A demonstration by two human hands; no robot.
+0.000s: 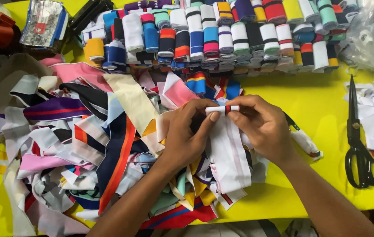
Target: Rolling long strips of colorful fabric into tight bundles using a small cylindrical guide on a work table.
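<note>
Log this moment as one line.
left hand: pinching white strip | right hand: rolling its top end | scissors: on yellow table

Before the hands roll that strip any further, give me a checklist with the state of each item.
1. Both hands on the roll: ok. The left hand and right hand pinch the white strip at its rolled top edge.
2. Roll even across its width: ok, it looks straight.
3. Tail hanging free: cannot tell, its lower end lies on the scrap pile.
4. Scissors clear of the hands: ok, they lie apart to the right on the yellow table.
5. Room among the finished rolls: cannot tell, the rows look packed.
</note>
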